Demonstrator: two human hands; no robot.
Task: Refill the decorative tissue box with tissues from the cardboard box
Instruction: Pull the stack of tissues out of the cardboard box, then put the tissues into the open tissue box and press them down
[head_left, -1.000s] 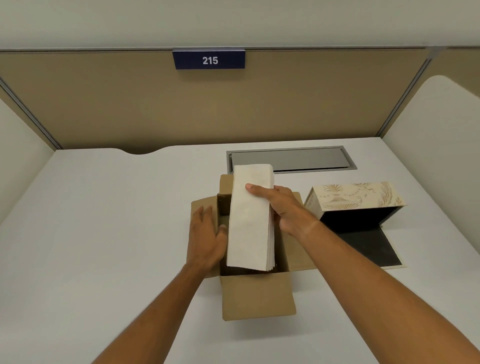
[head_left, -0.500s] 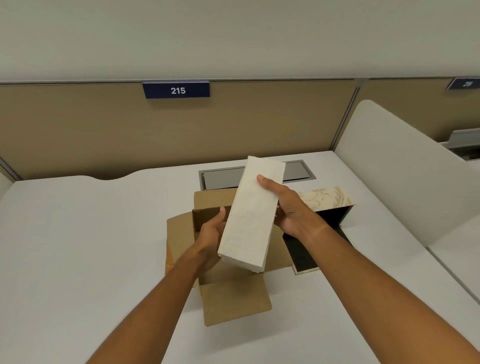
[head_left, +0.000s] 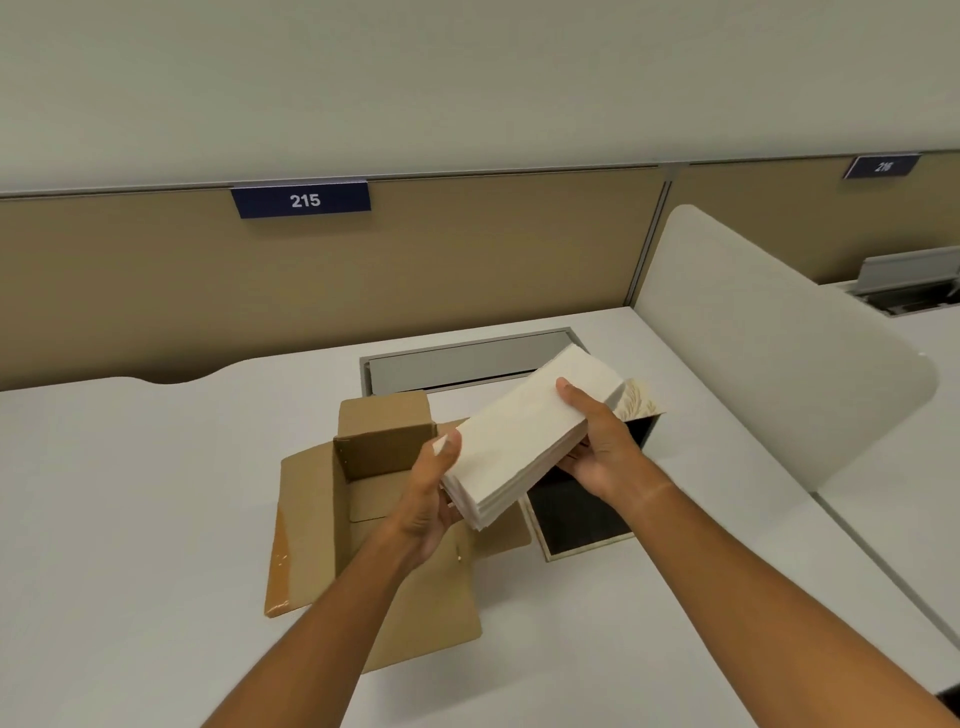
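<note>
One tissue stack (head_left: 524, 441), gripped by left hand (head_left: 434, 499) and right hand (head_left: 597, 447) fingers at its ends, hides most of the single decorative tissue box (head_left: 636, 402); one open cardboard box (head_left: 363, 493) sits left on the bench (head_left: 130, 519).

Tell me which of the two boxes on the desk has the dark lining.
The decorative tissue box, behind the right hand: its inside and folded-out flap are black. The cardboard box on the left is plain brown inside and out.
</note>
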